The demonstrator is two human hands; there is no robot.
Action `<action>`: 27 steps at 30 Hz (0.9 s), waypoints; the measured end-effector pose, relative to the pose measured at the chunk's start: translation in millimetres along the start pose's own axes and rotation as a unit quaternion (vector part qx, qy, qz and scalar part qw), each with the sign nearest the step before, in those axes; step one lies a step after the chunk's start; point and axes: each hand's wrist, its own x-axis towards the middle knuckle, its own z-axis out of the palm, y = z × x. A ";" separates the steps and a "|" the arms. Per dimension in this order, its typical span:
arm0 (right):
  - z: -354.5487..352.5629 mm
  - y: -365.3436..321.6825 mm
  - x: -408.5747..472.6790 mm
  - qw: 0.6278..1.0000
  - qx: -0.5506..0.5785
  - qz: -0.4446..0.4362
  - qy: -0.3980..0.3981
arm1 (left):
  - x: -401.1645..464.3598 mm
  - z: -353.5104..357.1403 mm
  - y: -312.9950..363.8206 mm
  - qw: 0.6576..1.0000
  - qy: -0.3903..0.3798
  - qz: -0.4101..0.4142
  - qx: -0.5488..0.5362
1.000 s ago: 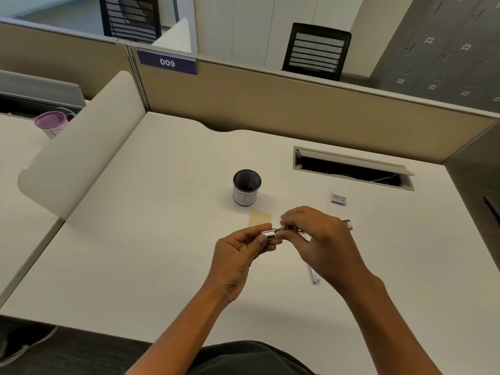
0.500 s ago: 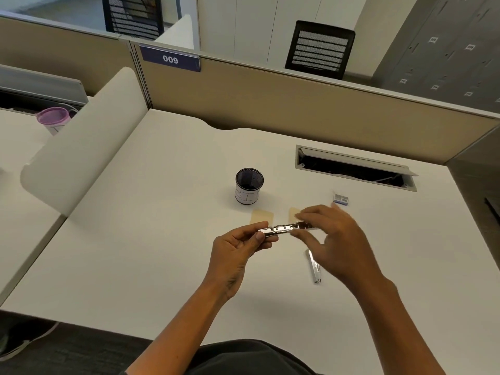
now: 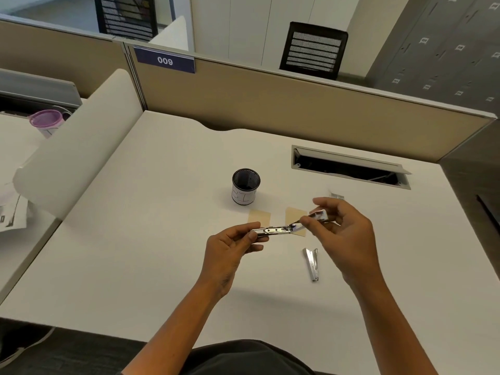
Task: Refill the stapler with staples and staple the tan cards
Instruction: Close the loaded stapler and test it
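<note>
Right hand (image 3: 349, 234) has swung the stapler (image 3: 278, 229) top open, fingers pinching it; left hand (image 3: 230, 247) grips its base above the table (image 3: 135, 239).

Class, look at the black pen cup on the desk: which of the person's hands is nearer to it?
Left. The left hand is just in front of the pen cup, slightly to its left; the right hand is farther off to its right. Both grip the stapler.
</note>
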 end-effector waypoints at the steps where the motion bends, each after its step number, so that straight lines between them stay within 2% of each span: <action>1: 3.7 -3.1 -0.9 1.000 -0.014 -0.023 -0.009 | 0.3 0.4 -0.3 1.000 -0.002 -0.002 0.009; 5: 25.0 -8.1 -7.9 0.980 -0.137 -0.133 -0.050 | 1.1 3.1 1.8 0.998 -0.017 0.000 0.055; 9: 38.7 0.2 -10.8 0.963 -0.182 -0.155 -0.125 | 2.5 4.6 5.4 0.994 -0.038 0.011 0.097; 13: 36.7 15.1 -9.0 0.957 -0.167 -0.116 -0.209 | 4.3 1.4 6.0 0.990 -0.061 0.022 0.124; 18: 27.4 26.9 -4.8 0.958 -0.142 -0.057 -0.244 | 8.0 -4.8 -0.5 0.987 -0.086 0.005 0.139; 23: 20.9 34.4 -5.5 0.953 -0.175 0.005 -0.246 | 10.4 -5.2 -5.7 0.976 -0.111 -0.001 0.187; 27: 18.5 37.8 -6.1 0.950 -0.201 -0.014 -0.239 | 9.5 -5.1 -4.0 0.982 -0.130 -0.025 0.136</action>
